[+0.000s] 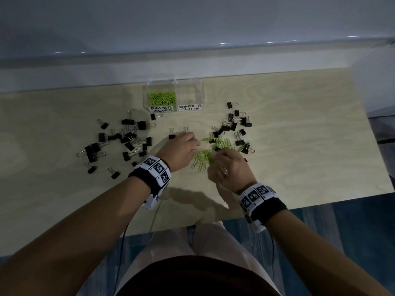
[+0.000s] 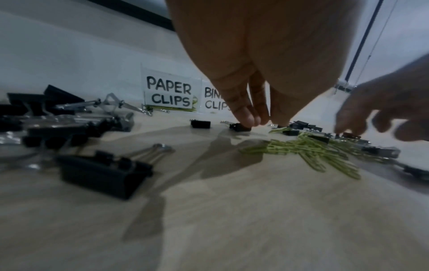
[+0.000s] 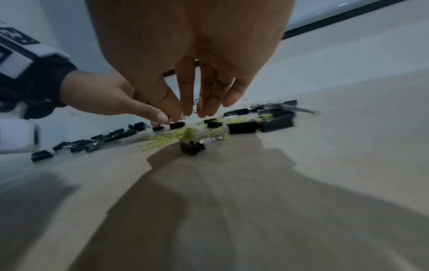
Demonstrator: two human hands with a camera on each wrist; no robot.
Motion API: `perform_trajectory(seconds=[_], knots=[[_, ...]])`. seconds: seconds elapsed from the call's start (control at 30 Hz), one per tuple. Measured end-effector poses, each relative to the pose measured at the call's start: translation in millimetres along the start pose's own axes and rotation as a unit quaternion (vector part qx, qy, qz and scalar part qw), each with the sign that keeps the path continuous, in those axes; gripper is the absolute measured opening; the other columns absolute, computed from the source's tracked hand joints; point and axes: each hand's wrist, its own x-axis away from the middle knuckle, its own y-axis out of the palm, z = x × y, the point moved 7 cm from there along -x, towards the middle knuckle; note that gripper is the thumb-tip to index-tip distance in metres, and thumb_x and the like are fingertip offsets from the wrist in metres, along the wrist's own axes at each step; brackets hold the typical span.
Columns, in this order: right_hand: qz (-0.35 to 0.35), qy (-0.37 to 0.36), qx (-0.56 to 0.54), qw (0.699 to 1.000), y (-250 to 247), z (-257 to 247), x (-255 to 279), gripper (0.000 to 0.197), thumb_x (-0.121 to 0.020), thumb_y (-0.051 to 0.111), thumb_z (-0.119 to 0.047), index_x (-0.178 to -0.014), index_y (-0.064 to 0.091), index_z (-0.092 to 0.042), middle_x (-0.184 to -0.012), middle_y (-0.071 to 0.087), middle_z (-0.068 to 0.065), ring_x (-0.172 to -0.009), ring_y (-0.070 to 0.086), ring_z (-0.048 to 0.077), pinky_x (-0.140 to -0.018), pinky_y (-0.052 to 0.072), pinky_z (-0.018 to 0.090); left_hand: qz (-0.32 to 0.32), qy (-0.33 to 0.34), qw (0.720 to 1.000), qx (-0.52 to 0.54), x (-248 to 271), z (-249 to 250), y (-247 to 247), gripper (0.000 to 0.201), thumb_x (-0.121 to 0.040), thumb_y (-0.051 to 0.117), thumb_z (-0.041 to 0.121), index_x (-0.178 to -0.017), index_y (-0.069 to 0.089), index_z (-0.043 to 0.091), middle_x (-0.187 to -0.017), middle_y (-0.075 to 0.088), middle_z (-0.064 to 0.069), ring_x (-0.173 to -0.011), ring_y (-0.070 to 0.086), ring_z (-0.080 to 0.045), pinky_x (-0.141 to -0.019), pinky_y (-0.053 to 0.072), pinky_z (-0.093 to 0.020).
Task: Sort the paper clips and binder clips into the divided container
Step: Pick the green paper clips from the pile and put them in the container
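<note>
Two hands work over a loose heap of lime-green wire paper clips (image 1: 203, 158) at the middle of the pale plywood table (image 1: 299, 146). From the head view, a clear plastic divided container (image 1: 173, 97) stands at twelve o'clock from the heap, well apart; its left compartment, labelled PAPER CLIPS, holds green clips, and its right one, labelled BINDER CLIPS, looks nearly bare. Black binder clips with silver wire handles (image 1: 119, 142) lie scattered at nine o'clock, and a second cluster (image 1: 235, 127) lies at one to two o'clock, mixed into the green heap's far edge.

Only the left wrist view shows the left hand (image 2: 255, 55) with fingers (image 2: 246, 117) straight, close together and pointing down, their tips beside a small black binder clip (image 2: 240, 127); contact I cannot tell. Its paper clips lie at four o'clock from those tips.

Only the right wrist view shows the right hand (image 3: 190, 45) with fingers (image 3: 206, 108) straight and narrowly spread, tips just above the heap, holding nothing visible. One lone binder clip (image 3: 192, 147) sits at six o'clock of them.
</note>
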Motion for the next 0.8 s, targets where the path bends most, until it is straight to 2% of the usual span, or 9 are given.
perform_trajectory(seconds=[0.07,0.13,0.27,0.33,0.43,0.5,0.6,0.7,0.8], knots=[[-0.037,0.022,-0.005,0.999,15.4,-2.1,-12.9,0.030,-0.072,0.066,-0.012,-0.101,0.066,-0.005,-0.100,0.060,0.011,-0.087,0.058,0.027,-0.073,0.054,0.033,-0.023,-0.036,0.999,-0.021,10.3,-10.3,2.3,0.039,-0.088,0.059,0.023,-0.123,0.057,0.006,-0.115,0.052,-0.007,-0.110,0.046,-0.024,-0.088,0.049,-0.042],[-0.063,0.058,0.000,0.996,28.3,-4.0,-21.6,0.042,-0.070,0.074,-0.017,-0.108,0.062,-0.003,-0.106,0.056,0.015,-0.094,0.056,0.032,-0.076,0.055,0.040,-0.046,-0.088,0.994,-0.039,22.5,-24.8,4.5,0.059,-0.083,0.065,0.037,-0.133,0.047,0.010,-0.120,0.046,-0.005,-0.115,0.042,-0.022,-0.094,0.046,-0.039],[-0.073,0.086,0.024,0.993,39.4,-11.2,-31.7,0.045,-0.073,0.073,-0.014,-0.114,0.059,-0.004,-0.116,0.050,0.018,-0.106,0.051,0.036,-0.090,0.050,0.047,-0.045,-0.150,0.988,0.005,36.3,-31.7,14.2,0.075,-0.073,0.074,0.043,-0.135,0.043,0.013,-0.122,0.041,-0.003,-0.117,0.040,-0.019,-0.100,0.041,-0.032],[-0.081,0.092,0.016,0.992,41.2,-11.8,-34.4,0.045,-0.075,0.070,-0.011,-0.118,0.058,-0.006,-0.118,0.049,0.015,-0.107,0.050,0.031,-0.092,0.048,0.041,-0.030,-0.149,0.988,0.030,33.7,-23.2,20.3,0.072,-0.072,0.076,0.040,-0.132,0.046,0.014,-0.120,0.042,-0.002,-0.114,0.043,-0.018,-0.098,0.044,-0.035],[-0.074,0.060,-0.022,0.995,38.9,-16.8,-38.6,0.041,-0.075,0.068,-0.002,-0.116,0.062,-0.006,-0.105,0.055,0.016,-0.091,0.054,0.026,-0.082,0.046,0.030,-0.010,-0.144,0.988,0.051,25.5,-11.1,24.6,0.060,-0.076,0.074,0.029,-0.129,0.050,0.015,-0.118,0.047,-0.002,-0.111,0.046,-0.017,-0.097,0.042,-0.030],[-0.052,0.040,-0.028,0.997,34.7,-15.6,-40.8,0.032,-0.071,0.068,-0.002,-0.103,0.068,-0.007,-0.088,0.058,0.009,-0.075,0.051,0.018,-0.073,0.048,0.027,0.001,-0.140,0.988,0.058,19.6,-7.7,23.8,0.047,-0.079,0.071,0.025,-0.122,0.055,0.013,-0.116,0.050,-0.003,-0.109,0.049,-0.019,-0.095,0.042,-0.030],[-0.017,0.037,-0.020,0.999,24.7,-8.4,-41.8,0.015,-0.065,0.066,0.001,-0.076,0.067,-0.008,-0.069,0.048,-0.002,-0.060,0.044,0.013,-0.056,0.046,0.024,-0.004,-0.142,0.988,0.058,14.3,-8.9,21.7,0.027,-0.085,0.065,0.023,-0.108,0.061,0.011,-0.111,0.054,-0.005,-0.104,0.052,-0.021,-0.090,0.045,-0.034],[-0.018,0.078,-0.046,0.996,20.4,4.2,-41.3,0.014,-0.067,0.066,0.003,-0.076,0.068,-0.008,-0.073,0.060,0.004,-0.064,0.052,0.016,-0.064,0.042,0.021,-0.025,-0.123,0.992,0.021,11.6,-8.2,18.9,0.018,-0.088,0.057,0.018,-0.102,0.062,0.007,-0.105,0.055,-0.009,-0.097,0.055,-0.026,-0.084,0.047,-0.039],[-0.021,0.132,-0.100,0.986,17.5,17.3,-40.3,0.013,-0.071,0.071,-0.001,-0.075,0.070,-0.014,-0.073,0.065,-0.003,-0.063,0.059,0.008,-0.066,0.046,0.019,-0.048,-0.102,0.994,-0.013,10.8,-10.0,16.4,0.015,-0.086,0.052,0.013,-0.094,0.059,0.002,-0.100,0.055,-0.012,-0.090,0.056,-0.029,-0.077,0.049,-0.042]])
